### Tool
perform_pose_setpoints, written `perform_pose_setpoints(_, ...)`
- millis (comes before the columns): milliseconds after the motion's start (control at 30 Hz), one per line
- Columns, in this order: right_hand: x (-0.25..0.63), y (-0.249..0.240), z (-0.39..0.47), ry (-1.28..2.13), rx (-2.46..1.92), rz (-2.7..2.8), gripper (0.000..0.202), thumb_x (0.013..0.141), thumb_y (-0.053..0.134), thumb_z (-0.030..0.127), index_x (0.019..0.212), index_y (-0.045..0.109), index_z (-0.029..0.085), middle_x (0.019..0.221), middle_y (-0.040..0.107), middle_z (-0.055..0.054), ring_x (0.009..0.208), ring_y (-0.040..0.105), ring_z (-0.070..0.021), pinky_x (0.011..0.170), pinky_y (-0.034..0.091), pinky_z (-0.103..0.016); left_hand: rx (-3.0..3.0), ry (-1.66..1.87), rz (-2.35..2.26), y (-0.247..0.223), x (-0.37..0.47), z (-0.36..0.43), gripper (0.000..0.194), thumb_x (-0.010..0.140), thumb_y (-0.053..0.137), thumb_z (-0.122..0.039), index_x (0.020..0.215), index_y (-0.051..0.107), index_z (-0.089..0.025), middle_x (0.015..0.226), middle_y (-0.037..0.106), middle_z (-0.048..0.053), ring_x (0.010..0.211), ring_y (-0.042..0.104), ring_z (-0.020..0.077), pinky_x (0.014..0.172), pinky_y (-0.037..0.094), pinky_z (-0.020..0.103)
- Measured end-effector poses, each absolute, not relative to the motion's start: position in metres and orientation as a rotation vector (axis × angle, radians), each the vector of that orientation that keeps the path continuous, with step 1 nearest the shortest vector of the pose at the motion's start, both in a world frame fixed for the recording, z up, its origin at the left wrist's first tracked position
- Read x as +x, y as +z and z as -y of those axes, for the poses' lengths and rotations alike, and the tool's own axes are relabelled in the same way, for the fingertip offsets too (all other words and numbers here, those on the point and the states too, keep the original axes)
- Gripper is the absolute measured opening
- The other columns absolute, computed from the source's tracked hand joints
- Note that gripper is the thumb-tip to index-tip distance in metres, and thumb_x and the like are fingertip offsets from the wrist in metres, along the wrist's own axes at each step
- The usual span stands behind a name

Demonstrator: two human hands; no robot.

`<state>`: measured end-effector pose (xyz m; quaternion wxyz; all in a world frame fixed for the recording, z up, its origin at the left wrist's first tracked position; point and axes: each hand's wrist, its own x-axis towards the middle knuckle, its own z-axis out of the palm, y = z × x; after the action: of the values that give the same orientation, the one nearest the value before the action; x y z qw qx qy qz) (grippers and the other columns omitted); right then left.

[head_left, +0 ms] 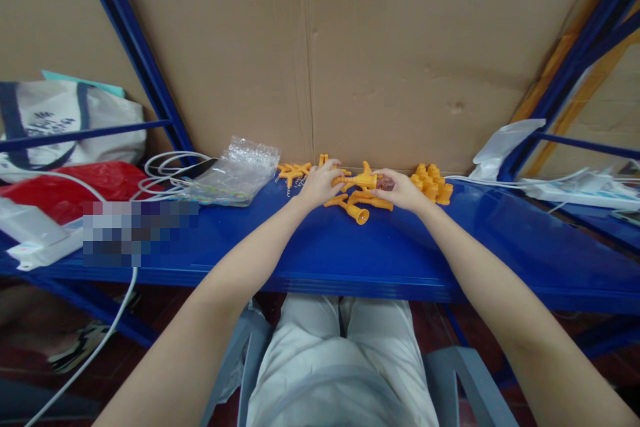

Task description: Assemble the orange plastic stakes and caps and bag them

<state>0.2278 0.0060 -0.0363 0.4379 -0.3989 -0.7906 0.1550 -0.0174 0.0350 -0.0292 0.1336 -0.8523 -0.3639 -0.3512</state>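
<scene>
Between my two hands lies a yellow plastic piece (364, 179) with a branch pointing up. My left hand (321, 183) closes round its narrow left end. At its wider right end, my right hand (399, 189) pinches a small reddish-brown item (384, 183), too small to make out. Just below them, more yellow branched pieces (356, 212) rest on the blue shelf. Yellow pieces with thin metal springs (293, 173) lie left of my left hand. Several yellow cup-like parts (431, 183) are grouped right of my right hand.
Clear plastic bags (237, 173) and white cables (167, 173) lie at the left, near a red bag (85, 187) and a cloth bag (70, 120). A cardboard wall (350, 60) stands behind the blue shelf (360, 253). White packaging (505, 147) is at the right.
</scene>
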Motion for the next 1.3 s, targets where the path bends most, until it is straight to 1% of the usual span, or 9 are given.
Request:
perform_pose_setpoints(133,0.23,-0.037,-0.008,0.42,-0.999,1.969,0.04,0.076,0.072,0.039,0.109,0.062,0.021,0.087,0.071,-0.004,0.077,0.069,-0.0214,0.073,0.059,-0.038,-2.536,-1.066,1.034,-0.031,-0.017,-0.035,0.015,0.089,0.058,-0.021,0.097,0.07,-0.016,0.132,0.057,0.013,0.112,0.063,0.0241,0.095,0.053,0.041)
perform_pose_setpoints(300,0.226,-0.035,-0.006,0.612,-1.079,1.891,0.026,0.093,0.057,0.044,0.102,0.062,0.02,0.079,0.072,-0.004,0.058,0.066,-0.016,0.062,0.06,-0.033,-2.543,-1.076,1.019,-0.031,-0.017,-0.035,0.017,0.088,0.056,-0.016,0.097,0.071,-0.016,0.136,0.055,0.013,0.117,0.061,0.025,0.1,0.052,0.044)
perform_pose_setpoints(367,0.226,-0.036,-0.008,0.661,-1.087,1.864,0.025,0.095,0.055,0.045,0.097,0.061,0.02,0.078,0.071,-0.005,0.057,0.066,-0.0152,0.063,0.06,-0.033,-2.54,-1.075,1.016,-0.031,-0.017,-0.034,0.018,0.088,0.055,-0.015,0.097,0.071,-0.015,0.137,0.055,0.014,0.118,0.061,0.0253,0.101,0.052,0.045)
perform_pose_setpoints(533,0.227,-0.043,-0.015,0.657,-1.006,1.897,0.026,0.088,0.064,0.046,0.095,0.055,0.023,0.081,0.07,-0.003,0.066,0.068,-0.0169,0.067,0.061,-0.036,-2.531,-1.065,1.021,-0.031,-0.017,-0.035,0.018,0.088,0.056,-0.015,0.096,0.072,-0.015,0.137,0.056,0.014,0.114,0.063,0.0252,0.102,0.051,0.046)
perform_pose_setpoints(700,0.228,-0.041,-0.013,0.416,-0.998,1.966,0.031,0.08,0.068,0.037,0.103,0.052,0.023,0.096,0.067,-0.006,0.082,0.067,-0.02,0.077,0.059,-0.04,-2.521,-1.061,1.038,-0.033,-0.015,-0.037,0.017,0.088,0.058,-0.017,0.095,0.073,-0.014,0.131,0.059,0.014,0.11,0.065,0.0238,0.101,0.052,0.044)
perform_pose_setpoints(800,0.228,-0.035,-0.008,0.254,-1.044,2.006,0.031,0.079,0.066,0.033,0.105,0.053,0.022,0.104,0.065,-0.007,0.082,0.064,-0.0199,0.078,0.057,-0.039,-2.52,-1.067,1.042,-0.034,-0.014,-0.039,0.018,0.088,0.059,-0.017,0.097,0.073,-0.014,0.128,0.061,0.013,0.108,0.066,0.0232,0.102,0.051,0.044)
perform_pose_setpoints(900,0.227,-0.03,-0.005,0.129,-1.058,2.035,0.029,0.078,0.062,0.026,0.105,0.053,0.022,0.107,0.064,-0.008,0.081,0.062,-0.0193,0.077,0.054,-0.038,-2.516,-1.084,1.045,-0.035,-0.014,-0.042,0.018,0.087,0.06,-0.018,0.098,0.074,-0.015,0.125,0.063,0.012,0.107,0.066,0.0227,0.101,0.051,0.044)
perform_pose_setpoints(1033,0.227,-0.028,-0.006,-0.029,-1.029,2.07,0.029,0.077,0.056,0.017,0.105,0.052,0.021,0.109,0.062,-0.009,0.086,0.061,-0.0207,0.082,0.052,-0.038,-2.525,-1.124,1.02,-0.036,-0.012,-0.045,0.016,0.086,0.063,-0.019,0.097,0.075,-0.016,0.119,0.069,0.011,0.108,0.067,0.0227,0.101,0.052,0.043)
perform_pose_setpoints(1300,0.23,-0.026,-0.007,-0.245,-0.926,2.154,0.032,0.079,0.05,0.013,0.11,0.052,0.022,0.112,0.06,-0.012,0.099,0.061,-0.0266,0.084,0.052,-0.043,-2.597,-1.117,1.043,-0.033,-0.01,-0.041,0.014,0.086,0.066,-0.017,0.094,0.076,-0.014,0.114,0.074,0.012,0.118,0.066,0.0257,0.103,0.052,0.04)
